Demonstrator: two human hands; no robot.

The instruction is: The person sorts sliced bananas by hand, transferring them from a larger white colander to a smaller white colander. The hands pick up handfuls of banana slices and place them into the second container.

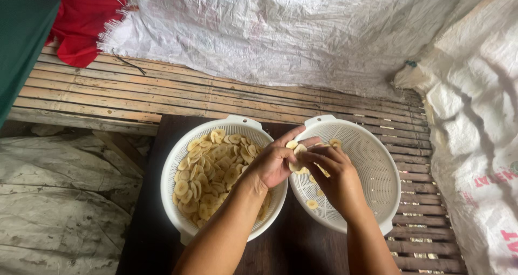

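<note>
Two white plastic colanders stand side by side on a dark wooden table. The left colander is heaped with pale yellow banana slices. The right colander holds only a few slices, one lying loose near its bottom. My left hand and my right hand meet over the rims where the two colanders touch. Both pinch a small stack of banana slices between their fingertips.
The dark table sits on a slatted bamboo floor. White woven sacking hangs behind and a sack bulges at the right. Red cloth lies at the back left, grey sheeting at the left.
</note>
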